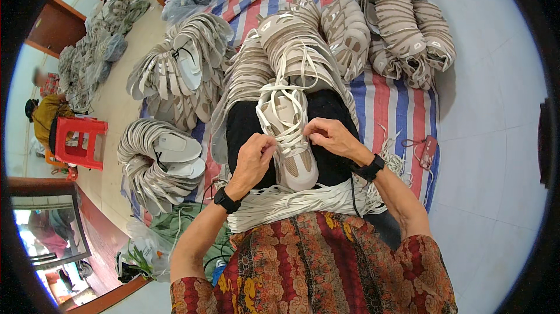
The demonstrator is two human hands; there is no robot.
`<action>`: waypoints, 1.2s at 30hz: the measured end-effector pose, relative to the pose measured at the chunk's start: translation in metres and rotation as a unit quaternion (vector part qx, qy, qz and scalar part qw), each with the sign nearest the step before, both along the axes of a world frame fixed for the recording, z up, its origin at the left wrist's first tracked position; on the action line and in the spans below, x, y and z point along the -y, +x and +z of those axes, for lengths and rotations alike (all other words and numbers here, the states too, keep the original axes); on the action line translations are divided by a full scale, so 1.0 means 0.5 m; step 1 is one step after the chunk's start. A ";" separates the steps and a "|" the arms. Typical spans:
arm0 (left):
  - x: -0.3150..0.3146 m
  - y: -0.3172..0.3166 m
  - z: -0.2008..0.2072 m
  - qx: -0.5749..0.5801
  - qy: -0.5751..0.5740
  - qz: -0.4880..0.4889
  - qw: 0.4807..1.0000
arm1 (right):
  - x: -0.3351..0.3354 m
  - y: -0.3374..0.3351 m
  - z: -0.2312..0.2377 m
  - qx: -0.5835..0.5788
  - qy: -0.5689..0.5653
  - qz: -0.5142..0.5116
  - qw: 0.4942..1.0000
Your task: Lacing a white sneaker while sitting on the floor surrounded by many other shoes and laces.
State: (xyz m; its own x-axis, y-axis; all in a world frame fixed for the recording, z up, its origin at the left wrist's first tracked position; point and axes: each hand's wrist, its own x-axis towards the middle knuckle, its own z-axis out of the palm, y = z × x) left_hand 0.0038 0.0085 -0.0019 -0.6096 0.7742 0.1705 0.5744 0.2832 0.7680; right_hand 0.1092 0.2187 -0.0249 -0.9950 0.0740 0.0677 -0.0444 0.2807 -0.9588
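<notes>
A beige and cream sneaker (296,165) lies between my thighs, toe toward me. Its cream shoelace (290,132) crosses the front in loose loops, and more lace trails up over the stacked shoes beyond. My left hand (255,155) is closed in a pinch at the sneaker's left edge, by the lower lace rows. On the opposite edge my right hand (332,137) is curled, thumb and forefinger together near the lace. Whatever either pinch holds is too small to make out. A bundle of cream laces (291,204) lies across my lap.
Nested shoe uppers (303,51) rise just past my knees. More stacks stand left (160,159) and far right (402,28) on a striped sheet (388,104). A red stool (81,142) and a seated person (46,118) are far left. A red object (429,152) lies right, near loose laces.
</notes>
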 end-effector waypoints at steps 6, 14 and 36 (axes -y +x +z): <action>-0.012 0.006 -0.010 -0.017 0.003 -0.020 1.000 | 0.006 -0.017 0.002 -0.072 0.094 0.047 0.992; -0.024 0.009 -0.010 -0.048 -0.008 -0.029 0.998 | 0.008 -0.020 0.011 -0.084 0.156 0.076 0.981; -0.034 -0.009 -0.014 -0.049 -0.025 -0.076 0.996 | 0.009 -0.025 0.009 -0.089 0.180 0.081 0.976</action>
